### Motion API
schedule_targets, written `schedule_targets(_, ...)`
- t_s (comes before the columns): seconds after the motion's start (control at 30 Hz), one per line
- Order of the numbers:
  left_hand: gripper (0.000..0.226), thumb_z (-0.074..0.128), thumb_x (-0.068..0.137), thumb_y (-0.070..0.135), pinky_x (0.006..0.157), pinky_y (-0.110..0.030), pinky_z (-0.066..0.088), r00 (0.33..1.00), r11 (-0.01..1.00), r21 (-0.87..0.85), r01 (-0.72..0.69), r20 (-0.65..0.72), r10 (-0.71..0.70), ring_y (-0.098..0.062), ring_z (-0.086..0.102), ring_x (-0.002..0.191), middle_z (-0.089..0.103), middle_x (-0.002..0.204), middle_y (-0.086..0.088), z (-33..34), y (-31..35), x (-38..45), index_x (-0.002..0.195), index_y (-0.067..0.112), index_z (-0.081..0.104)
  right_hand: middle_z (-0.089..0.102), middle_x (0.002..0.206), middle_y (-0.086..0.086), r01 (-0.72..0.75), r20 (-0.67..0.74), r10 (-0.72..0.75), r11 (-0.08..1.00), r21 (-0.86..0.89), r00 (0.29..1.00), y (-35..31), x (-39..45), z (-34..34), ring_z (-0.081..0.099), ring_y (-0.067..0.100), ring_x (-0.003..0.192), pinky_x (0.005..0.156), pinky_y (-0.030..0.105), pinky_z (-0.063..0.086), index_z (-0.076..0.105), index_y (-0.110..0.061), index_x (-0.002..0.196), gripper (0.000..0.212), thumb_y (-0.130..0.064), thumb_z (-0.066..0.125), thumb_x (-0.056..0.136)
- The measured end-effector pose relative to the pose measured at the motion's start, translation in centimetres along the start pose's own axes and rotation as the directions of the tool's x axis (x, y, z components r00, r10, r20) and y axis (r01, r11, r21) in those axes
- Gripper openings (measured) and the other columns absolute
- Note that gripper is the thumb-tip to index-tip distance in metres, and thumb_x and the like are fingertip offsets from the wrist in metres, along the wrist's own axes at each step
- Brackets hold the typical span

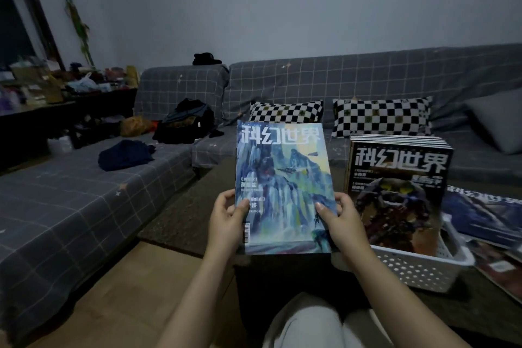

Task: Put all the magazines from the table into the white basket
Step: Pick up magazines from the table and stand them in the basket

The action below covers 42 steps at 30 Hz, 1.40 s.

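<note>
I hold a blue-covered magazine (284, 178) upright in front of me. My left hand (227, 220) grips its lower left edge, and my right hand (343, 222) grips its lower right edge, thumb on the cover. To the right stands the white basket (418, 268) on the dark table (480, 308), with several magazines upright inside it; the front one (398, 195) has a dark creature cover. More magazines lie flat on the table right of the basket: a dark blue one (485, 215) and a reddish one (497, 265).
A grey checked sofa (84, 206) wraps around the left and back, with dark clothes (124, 155), a black bag (186, 121) and two checkerboard pillows (381, 117). A cluttered dark side table (56, 99) stands far left. A dark rug (180, 215) and wooden floor lie below.
</note>
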<state>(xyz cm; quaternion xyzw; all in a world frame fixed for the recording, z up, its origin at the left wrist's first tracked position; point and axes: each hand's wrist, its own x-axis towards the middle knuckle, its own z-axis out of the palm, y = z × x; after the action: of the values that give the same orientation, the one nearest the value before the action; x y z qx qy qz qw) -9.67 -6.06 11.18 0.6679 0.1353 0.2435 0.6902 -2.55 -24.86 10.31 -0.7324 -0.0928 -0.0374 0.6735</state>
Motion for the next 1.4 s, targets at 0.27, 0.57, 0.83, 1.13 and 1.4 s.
schedule_targets(0.27,0.014,0.062,0.09,0.013,0.075,-0.037,0.058,0.984,0.997,-0.032,-0.069,0.165,0.073,-0.021,0.068,0.09,0.069,0.101,-0.007,9.5,1.3,1.0,0.1,0.021,0.057,0.059,0.085,-0.006,0.056,-0.206,-0.062,0.998,-0.035,0.977,-1.9,0.7,-9.1,0.058,0.008,0.074,0.06,0.026,0.047,0.044,-0.018,0.103,0.016,-0.018,0.055,0.092)
schedule_targets(0.57,0.03,0.072,0.08,0.007,0.077,-0.03,0.053,0.973,0.979,0.16,-0.127,0.213,0.091,-0.016,0.061,0.086,0.063,0.089,0.005,19.6,-1.9,2.6,0.104,0.02,0.059,0.057,0.101,0.004,-0.033,-0.374,-0.024,0.989,-0.146,0.927,0.7,3.4,-16.4,0.056,0.021,0.09,0.073,0.032,0.044,0.045,-0.014,0.108,0.021,-0.007,0.054,0.091)
schedule_targets(0.83,0.056,0.065,0.085,0.003,0.08,-0.026,0.056,0.967,0.933,0.284,-0.222,0.189,0.173,-0.009,0.063,0.096,0.066,0.116,0.004,21.1,-6.4,2.8,0.135,0.025,0.05,0.057,0.104,0.004,-0.167,-0.389,0.08,0.966,-0.196,0.918,5.3,4.9,-16.8,0.058,0.025,0.1,0.074,0.029,0.043,0.044,-0.015,0.107,0.029,0.004,0.053,0.088)
schedule_targets(1.13,0.057,0.057,0.09,-0.002,0.055,-0.003,0.044,0.959,0.905,0.346,-0.248,0.222,0.178,0.002,0.059,0.078,0.06,0.097,0.005,21.3,-6.8,3.5,0.138,0.025,0.043,0.06,0.125,0.011,-0.191,-0.49,-0.012,0.913,-0.362,0.872,6.1,5.6,-16.4,0.058,0.029,0.109,0.084,0.03,0.043,0.044,-0.009,0.131,0.046,-0.005,0.058,0.088)
schedule_targets(1.4,0.051,0.058,0.09,0.001,0.057,-0.003,0.046,0.977,0.938,0.3,-0.173,0.172,0.126,-0.003,0.06,0.072,0.067,0.1,-0.007,21.3,-7.0,3.8,0.136,0.02,0.048,0.06,0.122,0.005,-0.117,-0.504,-0.128,0.898,-0.425,0.854,6.0,5.8,-17.1,0.06,0.024,0.107,0.092,0.04,0.051,0.048,-0.017,0.134,0.054,-0.014,0.067,0.083)
